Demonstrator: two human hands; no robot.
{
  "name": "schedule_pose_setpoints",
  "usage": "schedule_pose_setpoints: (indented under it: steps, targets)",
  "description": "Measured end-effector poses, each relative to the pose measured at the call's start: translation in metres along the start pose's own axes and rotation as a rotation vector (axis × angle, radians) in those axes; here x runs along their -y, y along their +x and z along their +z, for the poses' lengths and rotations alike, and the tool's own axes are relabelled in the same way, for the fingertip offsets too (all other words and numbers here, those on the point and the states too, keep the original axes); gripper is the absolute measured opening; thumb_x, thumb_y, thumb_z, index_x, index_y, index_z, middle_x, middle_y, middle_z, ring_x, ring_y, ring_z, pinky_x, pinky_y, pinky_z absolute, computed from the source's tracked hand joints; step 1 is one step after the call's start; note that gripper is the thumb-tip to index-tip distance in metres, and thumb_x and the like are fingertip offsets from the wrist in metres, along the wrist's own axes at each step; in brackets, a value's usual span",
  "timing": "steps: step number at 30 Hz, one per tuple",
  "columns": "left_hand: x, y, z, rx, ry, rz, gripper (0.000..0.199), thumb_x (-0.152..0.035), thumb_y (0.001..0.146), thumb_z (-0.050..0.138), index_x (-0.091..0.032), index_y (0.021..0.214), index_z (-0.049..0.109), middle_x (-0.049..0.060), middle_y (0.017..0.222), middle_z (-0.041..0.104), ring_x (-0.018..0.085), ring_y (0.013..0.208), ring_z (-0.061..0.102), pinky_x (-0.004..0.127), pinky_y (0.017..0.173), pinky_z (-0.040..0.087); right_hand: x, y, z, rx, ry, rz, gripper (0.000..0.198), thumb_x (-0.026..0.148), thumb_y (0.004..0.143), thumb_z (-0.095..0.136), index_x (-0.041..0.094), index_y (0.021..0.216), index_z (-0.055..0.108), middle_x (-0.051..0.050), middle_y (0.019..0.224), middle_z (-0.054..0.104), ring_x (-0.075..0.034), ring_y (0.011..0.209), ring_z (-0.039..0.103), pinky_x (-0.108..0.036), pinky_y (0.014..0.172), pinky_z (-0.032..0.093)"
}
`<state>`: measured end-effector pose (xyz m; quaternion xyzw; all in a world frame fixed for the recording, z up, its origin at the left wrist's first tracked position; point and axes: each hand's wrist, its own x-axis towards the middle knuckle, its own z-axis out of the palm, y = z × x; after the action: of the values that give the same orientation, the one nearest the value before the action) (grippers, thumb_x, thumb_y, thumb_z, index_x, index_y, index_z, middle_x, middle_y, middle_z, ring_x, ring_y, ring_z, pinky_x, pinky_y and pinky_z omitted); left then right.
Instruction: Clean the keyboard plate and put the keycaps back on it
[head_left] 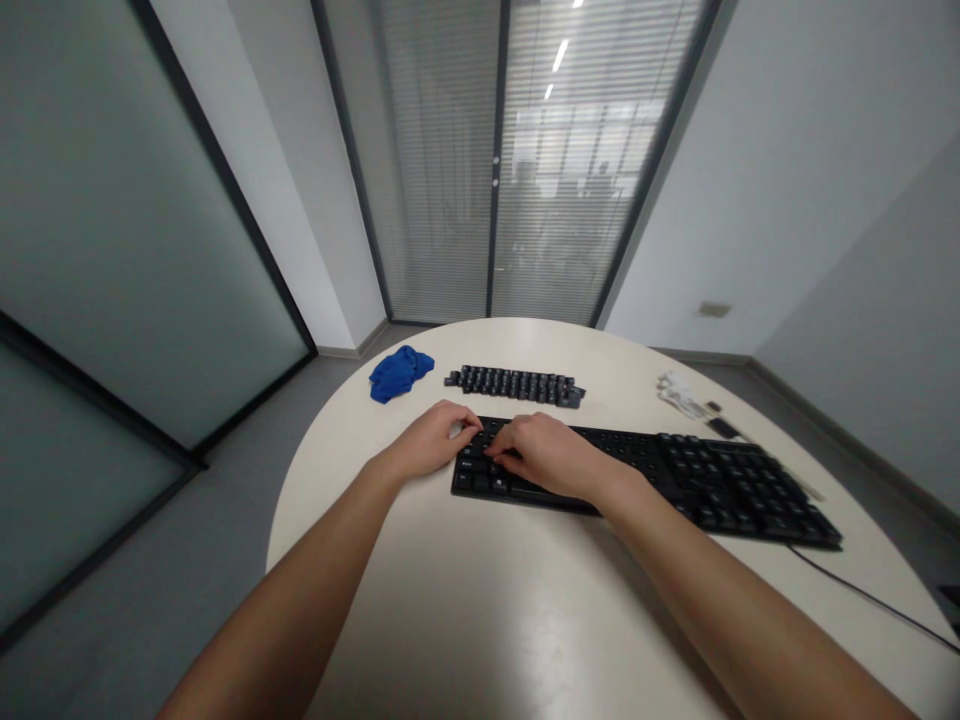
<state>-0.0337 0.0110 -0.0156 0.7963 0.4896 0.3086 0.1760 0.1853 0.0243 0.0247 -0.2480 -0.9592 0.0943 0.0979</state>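
Observation:
A black computer keyboard (pixel 739 485) lies across the table, its upper left stretch bare of keycaps. My left hand (pixel 436 438) rests at its left end, with thumb and fingers closed on the upper left corner. Over the left part of the keyboard, my right hand (pixel 551 455) is bent down, its fingertips pinched together at the key sockets; whatever is between them is too small or hidden to name. Beyond both hands, loose black keycaps (pixel 517 385) stand together in several rows. The palm and wrist of my right hand cover part of the lower keys.
A crumpled blue cloth (pixel 401 373) lies at the table's far left. On the right are a whitish crumpled item (pixel 681 393) and a small dark flat piece (pixel 723 428). A cable (pixel 862 590) runs off the right side of the round table (pixel 465 610). Glass partitions and walls surround it.

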Motion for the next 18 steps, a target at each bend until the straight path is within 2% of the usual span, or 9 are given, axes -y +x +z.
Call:
schedule_pose_setpoints:
  steps: [3,9,13,18]
  targets:
    - [0.000,0.000,0.000,-0.006,0.004,-0.001,0.016,-0.026,0.093,0.058,-0.021,0.093,0.074,0.004,0.096,0.074,0.022,0.096,0.064,0.035,0.090,0.047,0.005,-0.003,-0.003,0.005,-0.018,-0.053,0.025,0.009,0.087,0.060,0.020,0.100,0.079,-0.007,0.104,0.077,-0.023,0.099,0.070,-0.030,0.088,0.051]
    - [0.001,0.000,0.001,-0.035,0.013,0.027,0.016,-0.024,0.093,0.057,-0.021,0.093,0.072,0.005,0.096,0.073,0.023,0.097,0.063,0.036,0.091,0.048,-0.002,-0.003,-0.005,-0.015,0.052,0.018,0.025,0.013,0.091,0.058,0.022,0.105,0.077,-0.006,0.103,0.078,-0.022,0.097,0.072,-0.030,0.087,0.052]
    - [0.010,0.001,0.005,-0.155,0.012,0.081,0.014,-0.021,0.093,0.054,-0.021,0.096,0.068,0.005,0.103,0.070,0.022,0.103,0.062,0.038,0.096,0.048,-0.009,-0.004,-0.007,-0.008,0.076,0.044,0.026,0.013,0.091,0.058,0.021,0.106,0.077,-0.006,0.106,0.078,-0.022,0.099,0.071,-0.031,0.089,0.051]
    - [0.031,0.003,0.011,-0.295,0.128,0.039,0.016,-0.018,0.093,0.053,-0.021,0.101,0.066,0.006,0.111,0.067,0.023,0.111,0.060,0.040,0.101,0.047,-0.012,-0.005,-0.004,0.034,0.132,-0.019,0.026,0.011,0.090,0.058,0.019,0.106,0.077,-0.006,0.110,0.076,-0.020,0.101,0.070,-0.029,0.091,0.050]
